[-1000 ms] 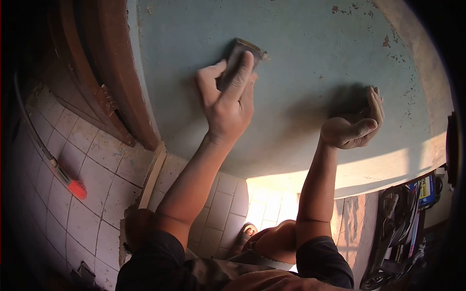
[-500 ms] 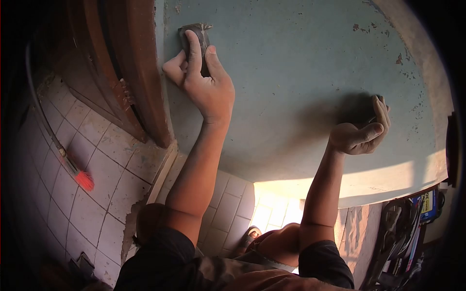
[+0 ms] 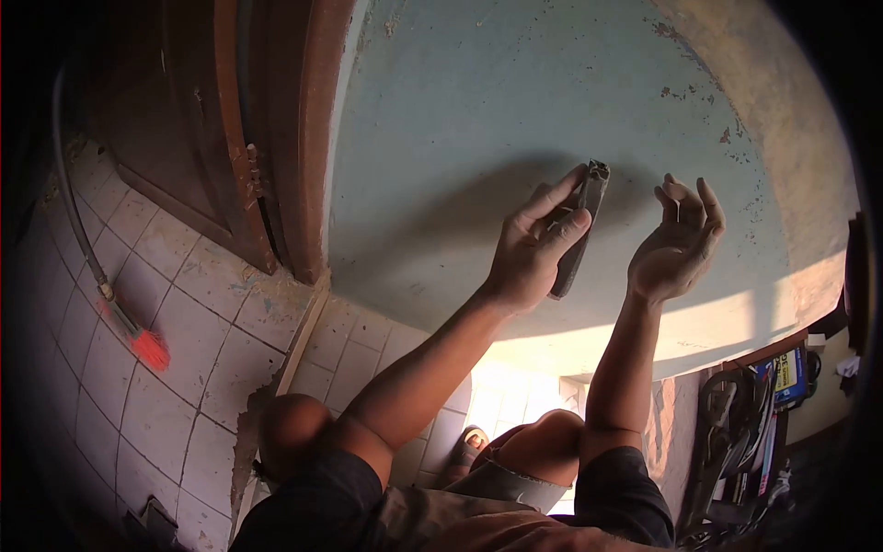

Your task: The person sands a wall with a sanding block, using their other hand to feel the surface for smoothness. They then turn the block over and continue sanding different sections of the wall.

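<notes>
While the head camera looks down along the wall, the left hand (image 3: pixel 532 253) sits at centre frame, its grip closed on a dark flat block (image 3: pixel 579 230). The thumb is on one face and the fingers on the other. The block is turned edge-on just in front of the pale blue wall (image 3: pixel 460 120); whether it touches the paint, I cannot tell. The right hand (image 3: pixel 676 244), just right of it, is open, fingers loosely curled, holding nothing. A brown door frame (image 3: pixel 294 138) stands upper left, and a red-bristled broom (image 3: pixel 147 348) lies on the tiled floor (image 3: pixel 184 304) at left. The risk, as I judge it: that block is only pinched along its lower part, so a knock against the wall could twist it loose and drop it.
</notes>
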### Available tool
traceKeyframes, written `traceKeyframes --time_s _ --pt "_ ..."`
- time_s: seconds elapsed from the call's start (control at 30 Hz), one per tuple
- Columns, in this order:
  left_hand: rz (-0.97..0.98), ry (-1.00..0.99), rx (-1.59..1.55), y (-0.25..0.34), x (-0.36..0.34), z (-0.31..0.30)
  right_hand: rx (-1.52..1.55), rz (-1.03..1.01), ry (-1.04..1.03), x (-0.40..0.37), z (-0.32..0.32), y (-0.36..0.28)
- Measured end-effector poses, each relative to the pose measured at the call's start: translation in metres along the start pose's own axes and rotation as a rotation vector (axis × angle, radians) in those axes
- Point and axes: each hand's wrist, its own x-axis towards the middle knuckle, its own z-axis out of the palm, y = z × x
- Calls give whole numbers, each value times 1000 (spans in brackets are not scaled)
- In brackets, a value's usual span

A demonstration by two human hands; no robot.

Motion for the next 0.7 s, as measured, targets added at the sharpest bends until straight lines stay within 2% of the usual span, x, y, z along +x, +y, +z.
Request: traceKeyframes --time_s 0.07,0.1,0.2,0.27,0.33,0.4,0.47,0.5,0.53,0.57,0.6,0.67,0.7 --pt "-107 -61 -247 32 4 1 -151 142 -83 -3 33 -24" --pt "-102 -93 -165 38 3 0 -116 243 -150 -13 49 -29" --pt "-240 -88 -374 42 -3 1 169 642 -384 -28 60 -31" --pt "-210 -132 -400 40 -1 -9 264 670 -404 -32 75 -43" --pt "-173 -167 -423 53 2 -10 340 569 -384 -33 90 -52" --pt "-142 -55 -235 66 5 -6 377 564 -386 -25 98 -64" --pt "-122 -43 -155 73 13 -15 220 341 -490 -12 100 -75" --pt "36 -12 0 80 15 -14 199 355 -456 -5 106 -81" --pt "192 22 157 89 17 -13 102 243 -476 7 112 -88" --pt "325 151 328 99 21 -13 -30 72 -446 22 121 -91" --pt "565 264 502 98 33 -26 -162 -96 -408 39 131 -90" --pt "1090 529 1036 124 57 -50 -625 -851 -169 84 164 -67" --pt "1246 602 1081 137 74 -58 -715 -900 -185 99 179 -64"
